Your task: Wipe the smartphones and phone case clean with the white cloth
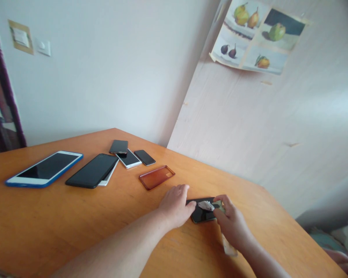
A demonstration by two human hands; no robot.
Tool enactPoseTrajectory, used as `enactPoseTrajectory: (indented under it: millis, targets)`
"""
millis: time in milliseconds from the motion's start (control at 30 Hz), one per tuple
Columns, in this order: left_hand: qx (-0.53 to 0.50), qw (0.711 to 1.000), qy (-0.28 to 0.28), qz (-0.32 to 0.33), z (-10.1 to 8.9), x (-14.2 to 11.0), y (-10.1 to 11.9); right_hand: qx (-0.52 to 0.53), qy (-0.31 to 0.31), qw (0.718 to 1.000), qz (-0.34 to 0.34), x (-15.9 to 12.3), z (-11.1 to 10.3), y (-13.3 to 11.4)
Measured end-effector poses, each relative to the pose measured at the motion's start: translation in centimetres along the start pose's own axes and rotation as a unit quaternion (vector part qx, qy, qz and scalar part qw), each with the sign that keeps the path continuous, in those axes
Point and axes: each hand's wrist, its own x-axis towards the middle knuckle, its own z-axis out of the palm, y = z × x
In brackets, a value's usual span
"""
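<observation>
A dark smartphone (202, 216) lies face up on the wooden table (191, 255). My left hand (176, 206) grips its left end, the thumb at the near side and the fingers toward the far edge. My right hand (230, 218) is closed on a crumpled pale cloth (205, 205), pressed against the phone's screen. A light strip, seemingly more of the cloth, hangs below my right palm. Just beyond my left hand lies a reddish-brown see-through phone case (156, 177).
Farther left lie a white tablet in a blue case (46, 168), a black tablet (92, 170) partly over a white device, and several phones (129, 158), one overlapping another. A wall stands behind the table; a leaning board (234, 127) carries fruit paintings (258, 38).
</observation>
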Motion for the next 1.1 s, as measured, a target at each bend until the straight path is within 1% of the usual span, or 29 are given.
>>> enactPoseTrajectory:
  millis: [100,233,300,400,500,633,767,833,967,1100]
  targets:
    - [-0.001,1.0,0.001,-0.001,0.1,0.0,0.0,0.003,-0.001,1.0,0.002,0.0,-0.3,0.0]
    - [-0.004,1.0,0.01,-0.005,0.2,-0.1,-0.1,0.039,0.045,0.998,0.021,0.4,-1.7,-0.6]
    - [-0.009,1.0,0.013,-0.006,0.3,-0.1,-0.2,0.065,0.058,0.996,0.03,0.8,-2.6,-1.1]
    - [-0.014,1.0,0.012,-0.013,0.5,-0.2,-0.3,0.098,0.065,0.993,0.03,2.0,-3.5,-2.3]
    - [-0.02,0.999,0.01,-0.024,0.6,-0.2,-0.4,0.12,0.057,0.991,-0.002,4.1,-3.5,-3.4]
    - [-0.023,0.999,0.01,-0.033,0.6,-0.3,-0.2,0.109,0.057,0.99,-0.064,8.7,-1.7,-5.0]
    - [-0.021,0.999,0.009,-0.034,0.5,-0.3,-0.2,0.032,0.067,0.992,-0.101,14.2,1.3,-6.5]
    - [-0.025,0.999,0.011,-0.034,0.6,-0.3,-0.4,0.02,0.078,0.993,-0.091,16.6,3.0,-7.0]
    - [-0.039,0.999,0.01,-0.029,1.0,-0.3,-0.7,0.022,0.074,0.994,-0.071,20.4,6.1,-7.3]
    - [-0.051,0.998,0.006,-0.025,1.4,-0.2,-1.0,0.031,0.064,0.996,-0.057,23.1,7.9,-7.0]
